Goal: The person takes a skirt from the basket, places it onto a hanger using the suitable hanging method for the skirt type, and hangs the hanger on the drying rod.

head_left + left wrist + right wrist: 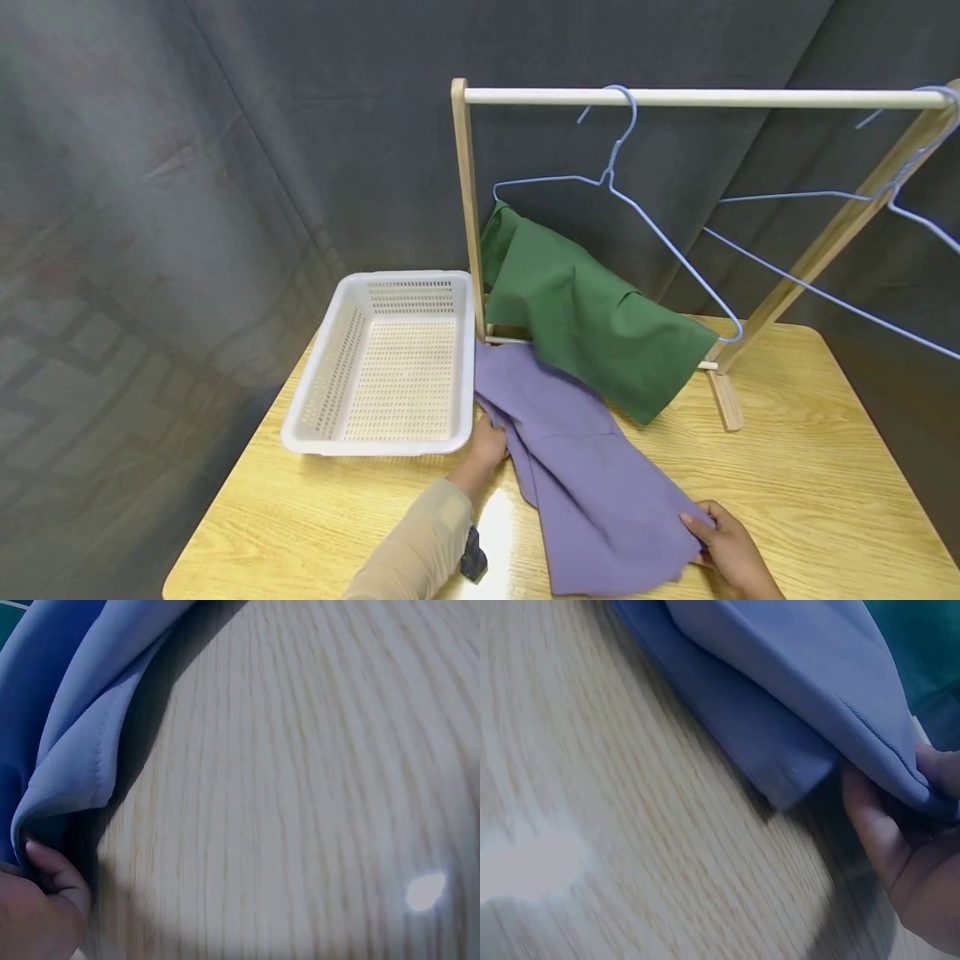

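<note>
A purple cloth [577, 475] lies spread over the table, creased along its length. At its left edge, beside the basket, my left hand [489, 442] grips the fabric; in the left wrist view the fingers [64, 881] curl under a fold. My right hand [727, 546] pinches the lower right corner between thumb and fingers, and the right wrist view shows the thumb [939, 769] on top of the cloth. Behind it, a green cloth [585, 308] hangs over the lower bar of a blue wire hanger [667, 242] and partly covers the purple one's far end.
A white plastic basket [405, 379] with nothing inside stands at the left. The wooden rack [465, 183] rises at the back, its white rod [750, 98] bearing the hangers. A second blue hanger [825, 292] hangs bare at the right. Grey curtain [337, 125] surrounds the table [810, 467].
</note>
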The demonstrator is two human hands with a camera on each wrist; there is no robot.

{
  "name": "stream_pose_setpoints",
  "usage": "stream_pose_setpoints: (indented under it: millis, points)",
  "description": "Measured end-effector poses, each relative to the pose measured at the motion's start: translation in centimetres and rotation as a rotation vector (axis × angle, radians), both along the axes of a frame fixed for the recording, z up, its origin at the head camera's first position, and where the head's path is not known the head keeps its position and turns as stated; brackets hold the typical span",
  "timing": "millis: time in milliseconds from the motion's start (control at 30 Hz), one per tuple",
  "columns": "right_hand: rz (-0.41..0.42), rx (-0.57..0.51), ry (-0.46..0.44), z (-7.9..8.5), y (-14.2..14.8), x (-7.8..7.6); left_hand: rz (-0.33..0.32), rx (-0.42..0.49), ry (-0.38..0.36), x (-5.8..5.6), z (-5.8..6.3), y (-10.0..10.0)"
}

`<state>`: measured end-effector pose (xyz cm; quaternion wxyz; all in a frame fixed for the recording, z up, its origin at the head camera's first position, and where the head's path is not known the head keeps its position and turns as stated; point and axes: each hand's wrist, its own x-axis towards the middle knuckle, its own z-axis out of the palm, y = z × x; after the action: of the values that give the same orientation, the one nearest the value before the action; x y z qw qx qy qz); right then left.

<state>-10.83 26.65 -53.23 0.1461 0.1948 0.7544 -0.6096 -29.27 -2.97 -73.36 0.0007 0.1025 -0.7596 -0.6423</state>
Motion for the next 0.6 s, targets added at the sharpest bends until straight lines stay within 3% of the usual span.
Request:
stream_pose_setpoints:
  millis: [33, 100, 200, 267, 500, 600]
  points:
    - [-0.018, -0.02, -0.003, 0.0, 0.2, 0.0, 0.007, 0.016, -0.031, -0.4, -0.7, -0.1]
    - [-0.047, -0.055, -0.008, -0.1, 0.5, 0.1, 0.014, 0.061, -0.078, -3.0, -7.3, -0.6]
    - [-0.059, -0.068, -0.016, -0.2, 1.0, 0.2, 0.013, 0.143, -0.17, -6.2, -15.5, -1.6]
    - [-0.053, -0.07, -0.018, -0.2, 1.2, 0.2, 0.023, 0.15, -0.219, -8.1, -20.9, -2.1]
    - [-0.062, -0.07, -0.024, -0.4, 1.7, 0.5, 0.084, 0.075, -0.251, -7.8, -22.4, -3.1]
    - [-0.061, -0.07, -0.035, -0.5, 2.1, 0.7, 0.076, 0.019, -0.224, -7.3, -21.4, -3.5]
